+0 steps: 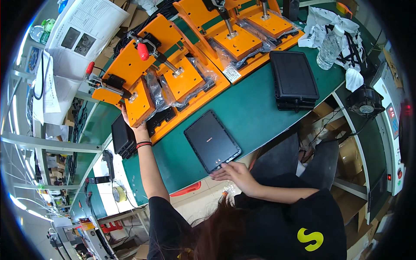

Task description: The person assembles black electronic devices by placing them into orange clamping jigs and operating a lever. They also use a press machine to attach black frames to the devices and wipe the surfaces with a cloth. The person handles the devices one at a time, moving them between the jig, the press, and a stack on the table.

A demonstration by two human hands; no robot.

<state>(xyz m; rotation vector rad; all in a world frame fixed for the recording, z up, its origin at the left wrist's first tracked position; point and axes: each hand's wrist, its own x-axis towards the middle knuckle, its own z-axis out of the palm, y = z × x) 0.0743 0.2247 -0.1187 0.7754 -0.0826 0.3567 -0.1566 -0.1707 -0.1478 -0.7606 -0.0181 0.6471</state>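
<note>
A flat black rectangular panel (210, 141) with a raised, notched rim, like a tablet's back cover, lies slanted on the green table in front of me. At its near edge is my right hand (236, 174), thumb over the rim and fingers just below it. My left hand (138, 128) reaches to the leftmost orange block (138, 104) of a clamp fixture (173, 117). That block covers most of the left fingers, so their grip is hidden. Clear plastic film (158, 93) and dark parts lie under and between the blocks.
Another orange clamp fixture (240, 43) stands farther right. Black panels are stacked at the right (294, 80) and beside my left wrist (122, 136). A clear bottle (330, 47), crumpled white wrapping (318, 26) and a small black fan (366, 102) are at the far right.
</note>
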